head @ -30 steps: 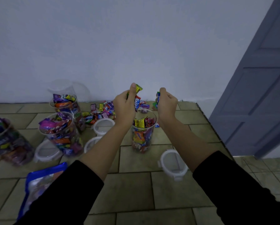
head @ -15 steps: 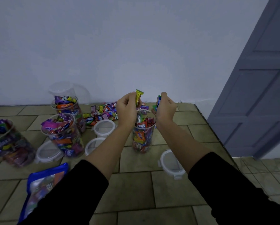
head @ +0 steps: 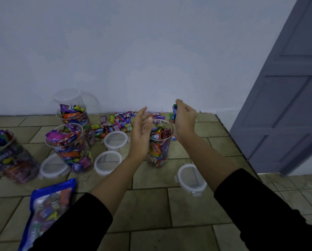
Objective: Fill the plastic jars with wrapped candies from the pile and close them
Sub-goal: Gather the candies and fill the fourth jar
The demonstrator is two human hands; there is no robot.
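Head view, down onto a tiled floor [head: 151, 205] at the foot of a pale wall [head: 151, 51]. At centre, a clear plastic jar [head: 159, 147], upright, lidless, packed with wrapped candies almost to the rim.

Left hand [head: 139, 134] at the jar's left side, level with the mouth. Fingers straight and spread, palm turned toward the jar, nothing held. Blurred at the fingertips, so contact with the rim impossible to judge.

Right hand [head: 185, 117] raised just above and to the right of the mouth. Fingers curled round a small clutch of candies [head: 174, 110], green and blue wrappers poking out at the top of the fist.

Behind the jar, along the wall, the loose candy pile [head: 119, 122] spread over the tiles.

Four round clear lids flat on the floor:
- a first lid [head: 191, 176] below the right forearm, nearer the camera than the jar
- a second lid [head: 115, 139] just in front of the pile
- a third lid [head: 107, 163] in front of that one
- a fourth lid [head: 53, 166] further left

To the left, three more open jars, all full:
- a heaped jar [head: 70, 147] beside the fourth lid
- a rear jar [head: 75, 120] behind it
- an edge jar [head: 8, 156] at the frame's left border

Behind the rear jar, an empty clear container [head: 68, 96] against the wall. At lower left, a blue candy bag [head: 48, 211] lying flat, partly hidden by the black left sleeve [head: 75, 227]. On the right, a grey-blue panelled door [head: 287, 96].
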